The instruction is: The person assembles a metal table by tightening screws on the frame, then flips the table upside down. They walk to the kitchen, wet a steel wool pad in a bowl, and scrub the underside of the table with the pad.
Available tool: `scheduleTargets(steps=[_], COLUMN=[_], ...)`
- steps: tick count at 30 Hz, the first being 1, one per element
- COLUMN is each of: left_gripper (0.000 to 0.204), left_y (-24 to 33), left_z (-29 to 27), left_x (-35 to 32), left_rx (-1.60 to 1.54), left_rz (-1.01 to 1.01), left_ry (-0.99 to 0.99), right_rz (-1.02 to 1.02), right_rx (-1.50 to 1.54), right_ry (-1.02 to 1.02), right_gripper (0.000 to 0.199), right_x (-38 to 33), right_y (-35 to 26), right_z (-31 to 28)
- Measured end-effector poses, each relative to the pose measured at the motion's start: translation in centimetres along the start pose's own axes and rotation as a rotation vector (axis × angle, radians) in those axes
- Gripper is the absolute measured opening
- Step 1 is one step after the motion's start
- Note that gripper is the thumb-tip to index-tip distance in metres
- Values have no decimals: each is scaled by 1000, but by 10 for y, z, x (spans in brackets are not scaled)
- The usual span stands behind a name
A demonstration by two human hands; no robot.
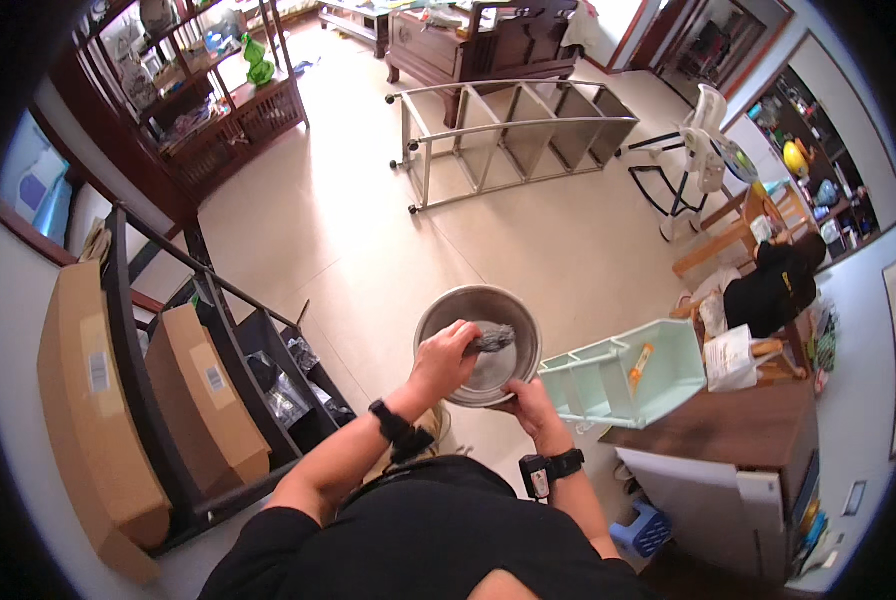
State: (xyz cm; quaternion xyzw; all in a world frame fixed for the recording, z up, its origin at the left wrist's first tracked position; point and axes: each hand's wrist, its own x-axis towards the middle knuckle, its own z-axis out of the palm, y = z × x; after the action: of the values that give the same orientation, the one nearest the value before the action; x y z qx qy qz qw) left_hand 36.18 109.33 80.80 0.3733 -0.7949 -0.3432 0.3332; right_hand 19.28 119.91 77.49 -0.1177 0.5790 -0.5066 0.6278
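Note:
A round steel bowl [488, 305] is held in front of my chest, its open side facing up. My left hand [444, 357] is closed on a grey scouring pad [492, 339] and presses it against the bowl's inside. My right hand [530, 402] grips the bowl's near rim from below on the right. Both wrists wear black bands.
A pale green plastic rack [623, 375] stands on a brown counter [738, 425] to my right. Cardboard boxes [93, 400] rest on a black shelf unit [218, 340] at my left. A metal frame rack [508, 135] lies on the tiled floor ahead, a white fan [703, 150] beyond it.

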Motion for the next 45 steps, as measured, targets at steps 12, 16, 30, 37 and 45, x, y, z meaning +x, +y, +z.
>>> scheduleTargets(steps=[12, 16, 30, 37, 45], left_gripper=[27, 36, 32, 49, 29], left_y=[-139, -172, -386, -554, -711], left_z=[-35, -63, -175, -200, -204], left_x=[225, 296, 485, 541, 598], left_rx=[-546, -1196, -981, 447, -135], left_rz=[-572, -859, -846, -747, -991], left_ry=[-11, 48, 398, 338, 113], right_rz=[104, 129, 217, 371, 317], right_rx=[-57, -40, -236, -394, -486], right_ry=[-98, -132, -286, -222, -163], right_gripper=[37, 33, 33, 28, 53], right_x=[209, 286, 597, 738, 872], right_y=[-149, -190, -270, -281, -280], right_z=[64, 106, 285, 347, 389])
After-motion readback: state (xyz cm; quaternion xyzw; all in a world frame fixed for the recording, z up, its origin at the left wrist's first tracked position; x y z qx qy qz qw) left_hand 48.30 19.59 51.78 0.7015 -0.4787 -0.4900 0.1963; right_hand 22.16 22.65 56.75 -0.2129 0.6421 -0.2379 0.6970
